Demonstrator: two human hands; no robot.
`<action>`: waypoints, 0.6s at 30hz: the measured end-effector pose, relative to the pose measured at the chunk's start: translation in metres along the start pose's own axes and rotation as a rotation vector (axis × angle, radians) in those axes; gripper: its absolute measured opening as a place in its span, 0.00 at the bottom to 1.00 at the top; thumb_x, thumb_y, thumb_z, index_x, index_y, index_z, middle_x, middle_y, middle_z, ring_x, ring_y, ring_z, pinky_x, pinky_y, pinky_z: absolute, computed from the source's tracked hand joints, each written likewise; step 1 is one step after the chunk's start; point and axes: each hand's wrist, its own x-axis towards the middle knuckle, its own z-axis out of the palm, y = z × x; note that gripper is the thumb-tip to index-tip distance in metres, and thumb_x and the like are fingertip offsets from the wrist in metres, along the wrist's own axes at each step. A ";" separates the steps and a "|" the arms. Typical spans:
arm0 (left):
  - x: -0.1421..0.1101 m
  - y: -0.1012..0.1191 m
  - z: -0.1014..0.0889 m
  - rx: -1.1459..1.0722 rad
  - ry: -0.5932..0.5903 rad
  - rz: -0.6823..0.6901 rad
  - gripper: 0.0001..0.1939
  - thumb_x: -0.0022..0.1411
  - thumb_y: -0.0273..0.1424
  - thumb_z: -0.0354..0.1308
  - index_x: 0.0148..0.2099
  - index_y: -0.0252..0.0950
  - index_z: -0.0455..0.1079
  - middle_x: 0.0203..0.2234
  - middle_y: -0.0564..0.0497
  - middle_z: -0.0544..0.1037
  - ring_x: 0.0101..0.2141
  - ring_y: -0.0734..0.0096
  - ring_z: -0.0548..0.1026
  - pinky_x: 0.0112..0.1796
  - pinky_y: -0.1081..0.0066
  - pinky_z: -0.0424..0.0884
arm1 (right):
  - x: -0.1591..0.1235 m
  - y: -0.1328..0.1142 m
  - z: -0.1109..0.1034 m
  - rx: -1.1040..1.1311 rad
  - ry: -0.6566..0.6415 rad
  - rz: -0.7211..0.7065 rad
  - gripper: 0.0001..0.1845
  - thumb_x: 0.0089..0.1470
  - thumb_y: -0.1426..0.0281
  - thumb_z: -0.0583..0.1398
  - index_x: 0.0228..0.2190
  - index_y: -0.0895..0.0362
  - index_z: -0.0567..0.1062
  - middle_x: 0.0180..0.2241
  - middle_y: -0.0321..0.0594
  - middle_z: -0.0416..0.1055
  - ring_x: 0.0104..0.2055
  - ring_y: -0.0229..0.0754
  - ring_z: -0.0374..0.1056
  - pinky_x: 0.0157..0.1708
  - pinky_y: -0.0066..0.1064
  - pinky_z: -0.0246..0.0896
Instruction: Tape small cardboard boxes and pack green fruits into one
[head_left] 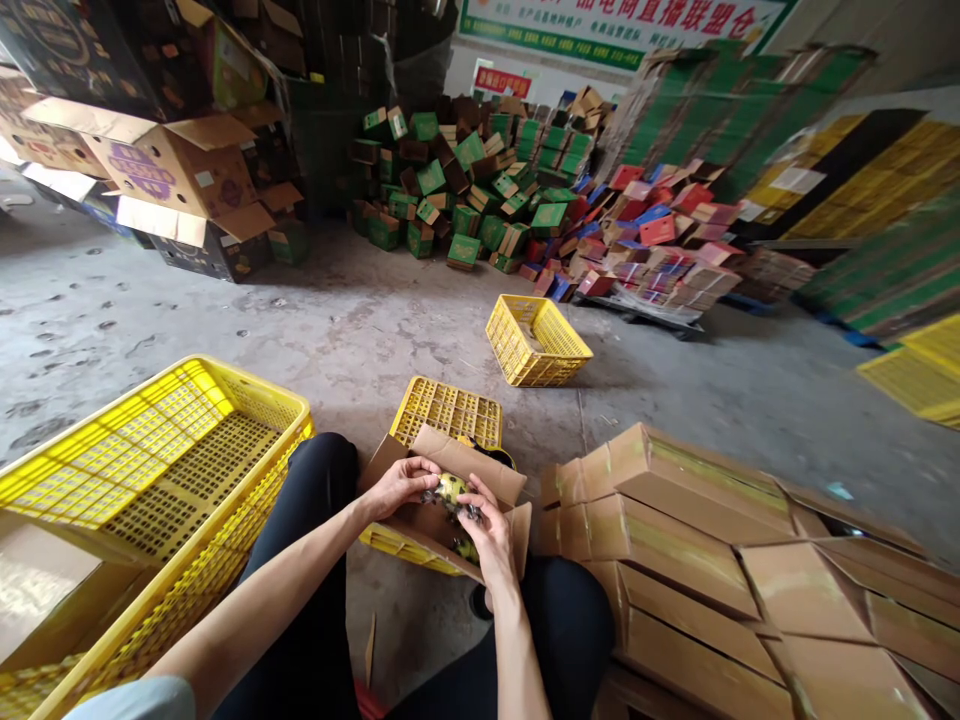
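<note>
My left hand [403, 488] and my right hand [485, 520] meet over an open cardboard box [435, 545]. Between them is a yellow-green, fruit-like piece [452, 487] in what looks like shiny clear film; its exact kind is too small to make out. The left fingertips pinch its left end, and the right fingers curl round its right side. Inside the box, below my right hand, lies another yellow-green piece [465, 548]. The box rests on a yellow crate [411, 552] between my knees.
A large yellow basket [259, 505] stands at my left, and stacked cardboard boxes [690, 570] sit at my right. Ahead are an upturned yellow crate [448, 408] and another yellow crate [536, 345]. Green boxes [465, 250] and red boxes [658, 232] are heaped farther back.
</note>
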 end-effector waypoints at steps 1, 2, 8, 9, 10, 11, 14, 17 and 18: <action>0.000 0.000 0.000 -0.002 0.007 0.006 0.28 0.47 0.42 0.82 0.44 0.33 0.77 0.34 0.49 0.82 0.30 0.73 0.79 0.35 0.74 0.73 | 0.000 -0.001 0.000 0.000 -0.005 0.007 0.11 0.48 0.57 0.74 0.35 0.47 0.87 0.67 0.41 0.68 0.71 0.61 0.59 0.68 0.51 0.57; 0.000 0.000 0.000 -0.007 0.011 0.011 0.28 0.47 0.42 0.82 0.44 0.33 0.77 0.34 0.49 0.82 0.29 0.73 0.79 0.34 0.74 0.73 | -0.001 -0.002 0.001 0.003 -0.011 0.015 0.12 0.48 0.57 0.74 0.35 0.47 0.87 0.67 0.41 0.67 0.71 0.61 0.59 0.68 0.51 0.58; 0.002 0.001 -0.002 -0.034 0.016 0.035 0.27 0.48 0.40 0.82 0.44 0.33 0.76 0.34 0.48 0.82 0.29 0.73 0.79 0.34 0.74 0.71 | -0.005 -0.006 0.005 0.227 -0.047 0.061 0.21 0.47 0.61 0.74 0.45 0.45 0.84 0.73 0.36 0.58 0.72 0.61 0.58 0.68 0.51 0.58; 0.002 0.001 -0.003 -0.037 0.016 0.038 0.27 0.48 0.39 0.82 0.44 0.33 0.76 0.34 0.48 0.82 0.29 0.73 0.79 0.34 0.74 0.71 | -0.005 -0.007 0.005 0.294 -0.045 0.076 0.26 0.48 0.61 0.73 0.50 0.44 0.82 0.74 0.36 0.57 0.72 0.60 0.59 0.68 0.52 0.58; 0.003 0.000 -0.004 -0.042 0.015 0.041 0.27 0.47 0.39 0.82 0.44 0.33 0.76 0.34 0.48 0.82 0.30 0.72 0.79 0.34 0.73 0.72 | -0.005 -0.008 0.004 0.349 -0.037 0.094 0.30 0.49 0.61 0.73 0.55 0.43 0.80 0.74 0.36 0.57 0.72 0.60 0.60 0.68 0.52 0.59; 0.003 -0.001 -0.004 -0.048 0.011 0.042 0.27 0.47 0.39 0.83 0.44 0.33 0.76 0.34 0.48 0.82 0.30 0.71 0.80 0.35 0.73 0.72 | -0.006 -0.009 0.004 0.384 -0.020 0.113 0.33 0.51 0.60 0.72 0.58 0.41 0.77 0.74 0.36 0.57 0.72 0.59 0.59 0.67 0.52 0.61; 0.004 -0.001 -0.005 -0.057 -0.008 0.046 0.27 0.47 0.38 0.83 0.44 0.33 0.76 0.35 0.48 0.82 0.32 0.70 0.80 0.38 0.71 0.74 | -0.007 -0.010 0.002 0.388 0.031 0.160 0.36 0.54 0.58 0.71 0.63 0.37 0.72 0.73 0.35 0.59 0.74 0.56 0.55 0.66 0.51 0.64; 0.002 0.000 -0.004 -0.043 -0.044 0.056 0.26 0.48 0.38 0.82 0.44 0.33 0.76 0.35 0.48 0.82 0.32 0.70 0.80 0.38 0.71 0.74 | -0.007 -0.008 0.003 0.386 0.035 0.204 0.42 0.53 0.58 0.73 0.66 0.37 0.67 0.67 0.40 0.69 0.70 0.55 0.63 0.66 0.51 0.64; 0.002 0.001 -0.003 -0.045 -0.060 0.060 0.26 0.49 0.37 0.82 0.45 0.33 0.76 0.36 0.48 0.82 0.33 0.69 0.81 0.39 0.70 0.75 | -0.007 -0.007 0.004 0.394 0.024 0.222 0.45 0.53 0.58 0.74 0.67 0.38 0.66 0.64 0.41 0.73 0.68 0.55 0.66 0.66 0.51 0.65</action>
